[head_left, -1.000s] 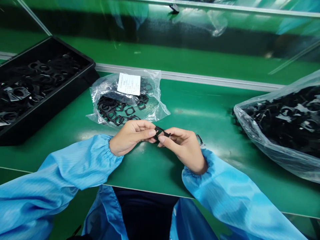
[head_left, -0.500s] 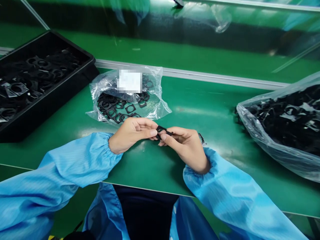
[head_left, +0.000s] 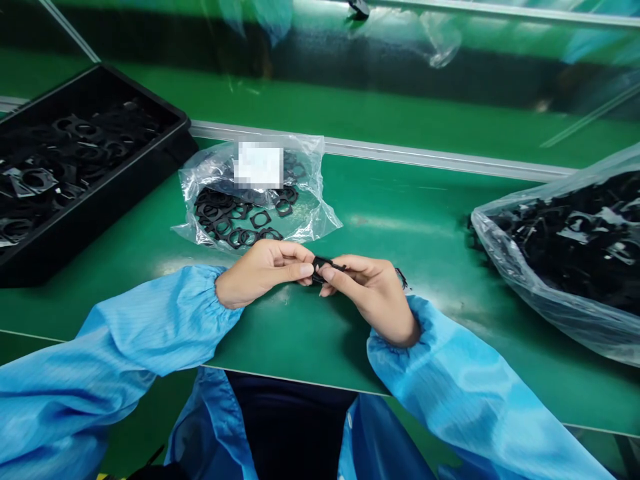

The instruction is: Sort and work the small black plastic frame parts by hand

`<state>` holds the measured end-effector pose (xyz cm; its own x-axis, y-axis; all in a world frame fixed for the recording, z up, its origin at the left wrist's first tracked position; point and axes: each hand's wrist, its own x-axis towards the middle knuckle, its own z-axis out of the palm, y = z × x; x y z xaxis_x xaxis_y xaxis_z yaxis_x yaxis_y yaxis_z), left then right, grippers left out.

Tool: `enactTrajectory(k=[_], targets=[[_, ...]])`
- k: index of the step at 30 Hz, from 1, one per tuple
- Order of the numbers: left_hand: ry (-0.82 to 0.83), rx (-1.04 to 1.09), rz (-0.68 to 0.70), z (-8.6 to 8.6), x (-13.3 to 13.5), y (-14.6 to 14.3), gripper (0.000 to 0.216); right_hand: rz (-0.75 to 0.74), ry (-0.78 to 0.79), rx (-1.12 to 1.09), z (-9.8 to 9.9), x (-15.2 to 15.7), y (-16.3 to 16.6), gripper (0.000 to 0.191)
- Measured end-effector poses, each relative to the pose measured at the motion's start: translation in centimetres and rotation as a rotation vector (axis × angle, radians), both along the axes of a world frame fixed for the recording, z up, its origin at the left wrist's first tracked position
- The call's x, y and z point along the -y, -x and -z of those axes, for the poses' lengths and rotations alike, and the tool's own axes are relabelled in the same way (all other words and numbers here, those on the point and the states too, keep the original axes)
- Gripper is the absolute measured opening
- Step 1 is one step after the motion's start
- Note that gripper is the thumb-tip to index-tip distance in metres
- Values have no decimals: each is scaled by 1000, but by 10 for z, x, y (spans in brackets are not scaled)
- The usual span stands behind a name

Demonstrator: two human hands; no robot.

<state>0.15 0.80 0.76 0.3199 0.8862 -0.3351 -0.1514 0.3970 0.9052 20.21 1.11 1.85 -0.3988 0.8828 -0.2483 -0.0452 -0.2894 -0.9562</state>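
Note:
Between my two hands is a small black plastic part [head_left: 320, 267], mostly covered by fingers, so its full shape is hidden. My left hand [head_left: 270, 270] pinches its left side between thumb and fingers. From the other side my right hand [head_left: 373, 290] grips it, thumb on top and fingers curled behind. Just beyond my hands lies a clear plastic bag [head_left: 313, 207] of black square ring-shaped pieces [head_left: 260, 219], with a blurred white label [head_left: 260, 165] on it. Another dark part [head_left: 401, 278] shows on the table behind my right hand, partly hidden.
A black bin [head_left: 150, 150] full of black plastic parts stands at the left. To the right is a large open clear bag [head_left: 520, 280] heaped with similar parts. Along the back of the green table [head_left: 400, 200] runs a metal strip [head_left: 375, 152] below a shiny green panel.
The black part has tilted slightly flatter between my fingers. My left hand has shifted down a touch; both hands keep hold of it.

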Motion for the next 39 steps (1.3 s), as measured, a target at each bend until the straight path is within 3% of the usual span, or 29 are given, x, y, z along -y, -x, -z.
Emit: enactTrajectory(k=[6,13,19,26,36,39], targets=[[-38,20,14,-1,1,-1,35,-14,-67,36,-2,1,-1,38],[-158,-151,7,-2,2,-3,36,-12,-80,52,2,-1,-2,42],[-372,-264,-91,0,8,-5,28,-49,-49,33,4,-1,-1,41],[-589,-405,-30,-2,13,-3,15,-111,-53,30,4,-2,-1,41],[-603,-373,-65,2,12,-4,15,-163,-154,116,2,-3,-2,48],[-556,-329,-100,1,12,-5,16,-135,-92,63,5,-3,-2,45]])
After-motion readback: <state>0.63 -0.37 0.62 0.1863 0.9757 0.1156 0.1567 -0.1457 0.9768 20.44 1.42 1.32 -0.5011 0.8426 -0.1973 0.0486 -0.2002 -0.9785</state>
